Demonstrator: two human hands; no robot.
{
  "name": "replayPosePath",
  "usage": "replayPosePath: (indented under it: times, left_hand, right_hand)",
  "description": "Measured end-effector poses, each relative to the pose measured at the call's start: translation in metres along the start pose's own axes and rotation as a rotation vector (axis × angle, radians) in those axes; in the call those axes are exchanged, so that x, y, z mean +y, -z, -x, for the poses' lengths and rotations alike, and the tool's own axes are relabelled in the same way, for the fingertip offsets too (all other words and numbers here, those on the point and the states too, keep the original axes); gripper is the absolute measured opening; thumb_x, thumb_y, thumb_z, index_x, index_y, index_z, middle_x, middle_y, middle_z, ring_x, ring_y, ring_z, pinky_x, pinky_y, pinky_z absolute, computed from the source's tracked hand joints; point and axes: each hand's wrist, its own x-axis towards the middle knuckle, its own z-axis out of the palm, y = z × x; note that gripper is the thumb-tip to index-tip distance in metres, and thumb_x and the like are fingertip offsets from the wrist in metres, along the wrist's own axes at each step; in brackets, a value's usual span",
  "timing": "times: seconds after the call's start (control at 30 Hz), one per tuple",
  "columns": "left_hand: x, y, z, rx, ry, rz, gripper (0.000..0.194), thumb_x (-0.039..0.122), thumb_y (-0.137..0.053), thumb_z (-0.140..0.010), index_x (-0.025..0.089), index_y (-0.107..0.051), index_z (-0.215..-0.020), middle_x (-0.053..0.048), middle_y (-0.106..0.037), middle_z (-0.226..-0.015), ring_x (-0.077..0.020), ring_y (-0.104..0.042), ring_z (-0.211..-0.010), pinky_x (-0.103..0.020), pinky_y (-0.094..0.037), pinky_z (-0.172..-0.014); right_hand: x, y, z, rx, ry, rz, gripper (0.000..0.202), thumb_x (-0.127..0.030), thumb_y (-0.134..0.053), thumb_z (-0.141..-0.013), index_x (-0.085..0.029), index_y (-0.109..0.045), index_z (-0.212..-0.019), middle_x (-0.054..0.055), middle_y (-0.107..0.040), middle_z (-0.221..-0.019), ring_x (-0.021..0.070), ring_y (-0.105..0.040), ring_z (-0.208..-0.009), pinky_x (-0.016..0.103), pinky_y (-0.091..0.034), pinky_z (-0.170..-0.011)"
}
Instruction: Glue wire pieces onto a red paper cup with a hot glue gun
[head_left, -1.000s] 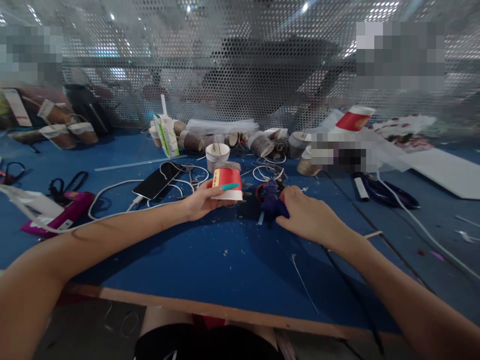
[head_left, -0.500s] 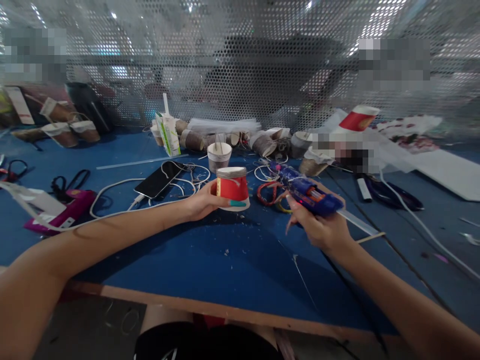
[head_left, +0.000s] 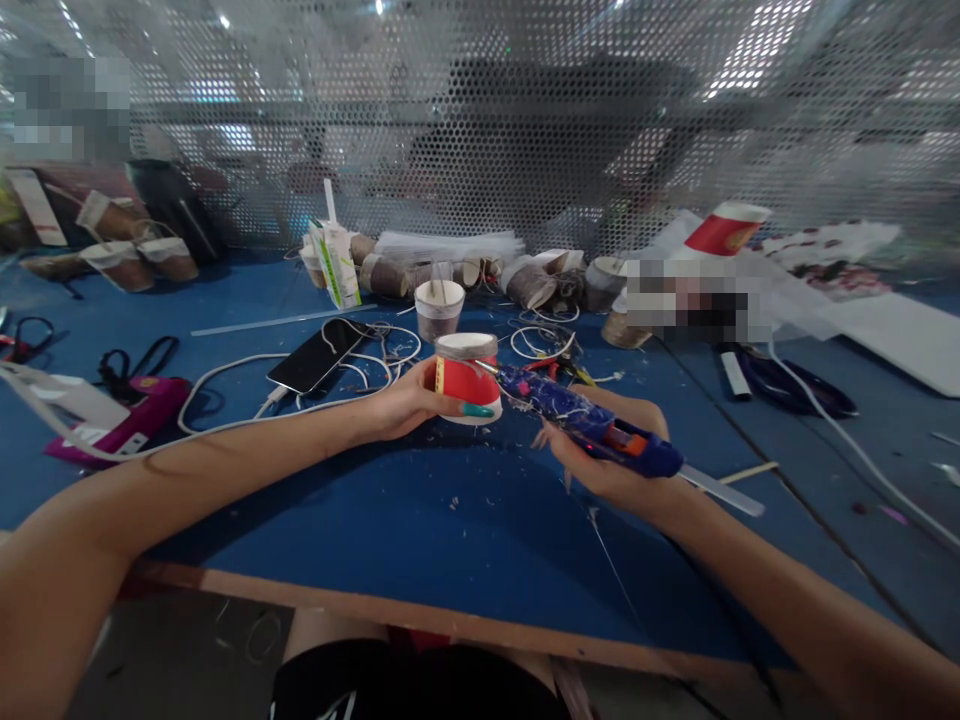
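Observation:
My left hand (head_left: 411,402) is wrapped round a red paper cup (head_left: 466,381), thumb across its front. The cup is upside down, and a grey cord band circles its narrow upper end. A blue hot glue gun (head_left: 585,420) is in my right hand (head_left: 615,478), with a clear glue stick (head_left: 724,490) sticking out of its back. The gun's metal nozzle is at the cup's right side, just below the grey band; whether it touches cannot be made out. Behind the cup stands a cord-wrapped cup (head_left: 439,310).
A phone (head_left: 319,356) with a white cable lies to the left, near a purple box (head_left: 124,425). Several cord-wrapped cups (head_left: 529,283) line the back by a perforated screen (head_left: 480,130). Red-handled scissors (head_left: 551,366) lie behind the glue gun. Another red cup (head_left: 724,230) is at the right.
My right hand has brought the glue gun left and slightly down, so its nozzle is now at the cup. My left hand and the cup have barely moved.

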Motion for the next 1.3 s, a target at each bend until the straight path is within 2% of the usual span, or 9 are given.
replayPosePath:
  times: [0.1,0.2,0.53,0.87,1.0,1.13,1.3]
  left_hand:
    - [0.000,-0.003,0.000,0.018,0.006,-0.019,0.060,0.014,-0.090,-0.048,0.018,-0.067,-0.104,-0.006,-0.074,-0.096,-0.0234,-0.069,-0.094,-0.042,-0.051,-0.093]
    - [0.001,-0.004,0.001,0.019,0.010,-0.028,0.061,0.014,-0.090,-0.049,0.018,-0.067,-0.105,-0.006,-0.074,-0.096,-0.0235,-0.069,-0.094,-0.042,-0.051,-0.093]
    - [0.000,-0.001,0.000,-0.020,-0.007,-0.008,0.056,0.013,-0.087,-0.053,0.018,-0.068,-0.105,-0.007,-0.074,-0.099,-0.0243,-0.069,-0.099,-0.043,-0.050,-0.097]
    - [0.000,0.003,0.001,-0.025,-0.001,-0.004,0.056,0.013,-0.086,-0.055,0.019,-0.069,-0.109,-0.008,-0.075,-0.104,-0.0271,-0.068,-0.106,-0.045,-0.049,-0.100]
    - [-0.001,0.003,0.001,-0.035,-0.012,0.006,0.055,0.012,-0.086,-0.055,0.018,-0.068,-0.108,-0.006,-0.075,-0.101,-0.0243,-0.069,-0.101,-0.042,-0.051,-0.098]
    - [0.000,0.001,0.001,-0.042,-0.015,-0.009,0.054,0.011,-0.086,-0.055,0.018,-0.068,-0.106,-0.005,-0.075,-0.097,-0.0218,-0.070,-0.096,-0.040,-0.052,-0.096]
    - [0.001,-0.001,0.001,-0.033,0.007,-0.026,0.054,0.011,-0.085,-0.055,0.017,-0.067,-0.106,-0.007,-0.074,-0.097,-0.0251,-0.069,-0.099,-0.045,-0.049,-0.098]
  right_hand:
    - [0.004,-0.002,0.000,-0.039,0.053,0.097,0.026,-0.036,-0.067,-0.079,-0.025,-0.055,-0.058,0.001,-0.057,-0.056,0.0150,-0.052,-0.048,0.030,-0.042,-0.045]
    - [0.005,-0.002,0.001,-0.026,0.067,0.164,0.026,-0.037,-0.065,-0.079,-0.025,-0.053,-0.059,0.001,-0.056,-0.055,0.0150,-0.052,-0.049,0.029,-0.042,-0.045]
    - [-0.004,0.001,-0.001,-0.026,0.112,0.276,0.022,-0.023,-0.056,-0.074,-0.024,-0.045,-0.054,0.000,-0.053,-0.051,0.0115,-0.046,-0.044,0.028,-0.037,-0.045]
    - [-0.012,0.003,-0.003,-0.030,0.125,0.298,0.027,-0.019,-0.054,-0.074,-0.025,-0.036,-0.055,-0.003,-0.043,-0.049,0.0102,-0.040,-0.044,0.028,-0.031,-0.045]
    - [-0.012,0.003,-0.003,-0.024,0.122,0.282,0.028,-0.017,-0.053,-0.073,-0.024,-0.033,-0.055,-0.003,-0.041,-0.050,0.0108,-0.040,-0.044,0.028,-0.030,-0.045]
    - [-0.011,0.002,-0.004,-0.029,0.195,0.285,0.027,-0.017,-0.051,-0.073,-0.024,-0.031,-0.056,-0.004,-0.039,-0.049,0.0098,-0.037,-0.042,0.027,-0.027,-0.043]
    - [-0.013,0.000,-0.004,-0.036,0.215,0.302,0.025,-0.016,-0.049,-0.073,-0.024,-0.031,-0.057,-0.004,-0.038,-0.049,0.0093,-0.037,-0.042,0.026,-0.028,-0.043]
